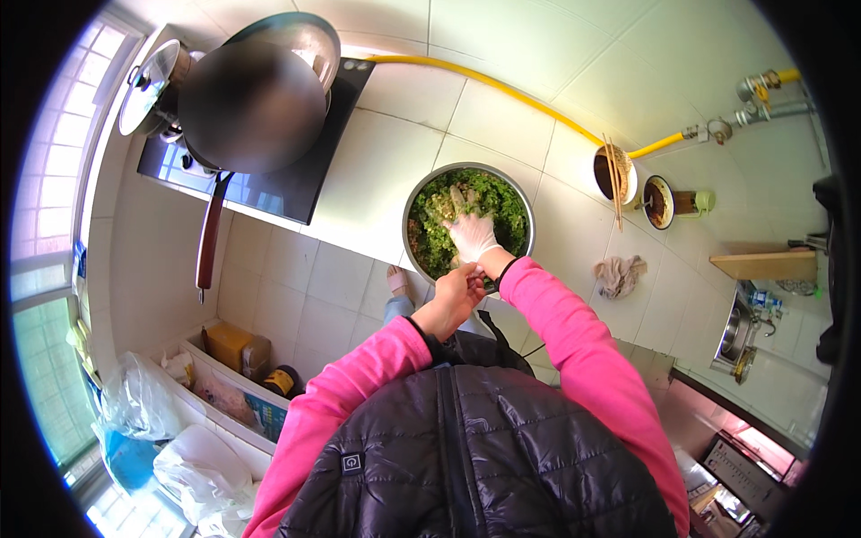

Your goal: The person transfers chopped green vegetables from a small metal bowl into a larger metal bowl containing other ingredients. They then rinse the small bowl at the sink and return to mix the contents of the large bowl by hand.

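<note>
A round metal bowl [531,214] stands on the tiled counter before me, filled with a chopped green vegetable mixture [506,202] that has paler, possibly minced bits in it. My right hand [472,232] wears a thin, clear disposable glove and reaches into the bowl. Its fingers are spread on the mixture, and green scraps cling to them. Bare, my left hand [457,296] pinches the glove's cuff at my right wrist, just over the bowl's near rim. The fingertips of the right hand are partly covered by the mixture.
At left, a wok with a wooden handle [214,232] sits on the black cooktop [343,128], partly blurred. Right of the bowl are a container [629,176] with chopsticks [613,181] across it, a small sauce bowl [658,202] and a crumpled cloth [619,276]. A yellow gas hose [498,82] runs behind.
</note>
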Demonstrator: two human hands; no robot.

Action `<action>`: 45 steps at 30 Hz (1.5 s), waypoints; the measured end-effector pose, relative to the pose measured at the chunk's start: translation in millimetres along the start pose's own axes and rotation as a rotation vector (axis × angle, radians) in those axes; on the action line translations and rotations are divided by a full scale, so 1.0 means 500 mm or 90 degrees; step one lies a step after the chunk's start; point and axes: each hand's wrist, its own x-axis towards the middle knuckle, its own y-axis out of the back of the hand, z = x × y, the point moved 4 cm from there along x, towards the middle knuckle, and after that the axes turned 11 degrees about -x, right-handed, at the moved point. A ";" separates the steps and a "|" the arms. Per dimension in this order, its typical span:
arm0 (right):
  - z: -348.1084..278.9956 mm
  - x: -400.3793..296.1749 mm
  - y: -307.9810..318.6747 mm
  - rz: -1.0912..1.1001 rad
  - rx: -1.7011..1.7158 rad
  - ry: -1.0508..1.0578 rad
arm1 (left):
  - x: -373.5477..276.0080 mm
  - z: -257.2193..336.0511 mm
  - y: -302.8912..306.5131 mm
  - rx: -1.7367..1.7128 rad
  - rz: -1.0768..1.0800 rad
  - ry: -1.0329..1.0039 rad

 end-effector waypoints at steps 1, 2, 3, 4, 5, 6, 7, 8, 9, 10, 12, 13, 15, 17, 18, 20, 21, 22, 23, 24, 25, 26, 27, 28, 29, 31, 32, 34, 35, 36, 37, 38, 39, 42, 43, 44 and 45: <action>0.004 0.011 -0.008 0.001 -0.008 -0.004 | 0.014 0.000 0.001 -0.011 0.008 -0.005; 0.006 0.025 -0.018 -0.030 -0.014 0.002 | 0.025 -0.003 0.003 -0.021 0.016 -0.010; 0.009 0.036 -0.022 -0.012 -0.005 -0.009 | 0.036 -0.005 0.004 -0.031 0.014 -0.008; 0.013 0.045 -0.025 0.009 0.001 -0.019 | 0.048 -0.005 0.001 -0.041 0.020 -0.011; 0.018 0.051 -0.028 0.031 0.021 -0.012 | 0.056 -0.004 0.000 -0.050 0.046 -0.020; 0.023 0.053 -0.027 0.077 0.039 0.008 | 0.064 -0.004 -0.007 -0.055 0.071 -0.023; 0.048 0.071 -0.046 -0.019 0.368 -0.228 | 0.066 -0.005 -0.016 -0.072 0.065 -0.031; 0.053 0.068 -0.049 -0.008 0.325 -0.185 | 0.063 -0.003 -0.024 -0.060 0.059 -0.043; 0.057 0.073 -0.050 0.004 0.297 -0.141 | 0.057 0.001 -0.033 -0.051 0.062 -0.055; 0.062 0.071 -0.046 0.066 0.290 -0.096 | 0.047 0.005 -0.041 -0.009 0.074 -0.064; 0.078 0.067 -0.052 0.075 0.322 -0.069 | 0.018 0.005 -0.051 0.075 0.104 -0.087; 0.085 0.063 -0.061 0.046 0.342 -0.092 | 0.006 0.004 -0.059 0.064 0.088 -0.068; 0.094 0.060 -0.071 0.030 0.403 -0.095 | -0.015 0.001 -0.072 0.046 0.054 -0.047; 0.094 0.056 -0.073 0.040 0.456 -0.054 | -0.030 0.005 -0.079 0.032 -0.004 -0.018; 0.092 0.051 -0.075 0.048 0.488 -0.051 | -0.035 0.005 -0.079 0.020 -0.013 -0.004; 0.089 0.042 -0.076 0.077 0.574 -0.080 | -0.043 0.004 -0.077 0.015 -0.021 0.021; 0.088 0.036 -0.076 0.094 0.628 -0.105 | -0.047 0.006 -0.076 0.003 -0.043 0.038; 0.086 0.035 -0.081 0.047 0.585 -0.129 | -0.050 0.005 -0.074 -0.004 -0.033 0.043; 0.082 0.031 -0.082 0.032 0.514 -0.144 | -0.053 0.005 -0.073 -0.010 -0.024 0.044; 0.080 0.030 -0.082 -0.004 0.483 -0.135 | -0.057 0.003 -0.071 -0.026 -0.012 0.042; 0.079 0.028 -0.085 -0.053 0.444 -0.137 | -0.062 0.005 -0.071 0.001 -0.015 -0.002; 0.075 0.024 -0.086 -0.085 0.432 -0.126 | -0.067 0.006 -0.069 0.031 0.001 -0.049; 0.076 0.022 -0.085 -0.092 0.432 -0.126 | -0.071 0.007 -0.070 0.060 0.008 -0.101; 0.078 0.017 -0.084 -0.091 0.440 -0.131 | -0.075 0.009 -0.071 0.119 0.001 -0.140; 0.081 0.014 -0.081 -0.074 0.460 -0.135 | -0.080 0.011 -0.073 0.177 -0.016 -0.183; 0.084 0.001 -0.074 -0.033 0.511 -0.138 | -0.090 0.013 -0.080 0.288 -0.054 -0.290; 0.085 -0.005 -0.071 -0.017 0.535 -0.141 | -0.096 0.012 -0.085 0.339 -0.077 -0.351; 0.086 -0.014 -0.064 0.013 0.586 -0.148 | -0.107 0.006 -0.091 0.479 -0.065 -0.441; 0.086 -0.017 -0.060 0.025 0.614 -0.154 | -0.112 0.003 -0.092 0.492 -0.076 -0.473; 0.087 -0.022 -0.055 0.034 0.634 -0.160 | -0.116 0.000 -0.089 0.506 -0.074 -0.482; 0.089 -0.025 -0.049 0.044 0.647 -0.163 | -0.120 0.001 -0.085 0.515 -0.083 -0.505; 0.093 -0.030 -0.044 0.054 0.654 -0.159 | -0.122 0.008 -0.076 0.544 -0.086 -0.528; 0.097 -0.033 -0.037 0.067 0.645 -0.142 | -0.125 0.022 -0.062 0.517 -0.085 -0.572; 0.117 -0.056 -0.021 0.106 0.575 -0.063 | -0.132 0.095 0.020 0.616 0.058 -0.734; 0.126 -0.064 -0.017 0.118 0.549 -0.034 | -0.119 0.122 0.058 0.610 0.138 -0.688; 0.135 -0.070 -0.025 0.057 0.585 -0.062 | -0.102 0.144 0.093 0.607 0.203 -0.634; 0.139 -0.075 -0.022 0.070 0.617 -0.025 | -0.083 0.158 0.124 0.596 0.273 -0.564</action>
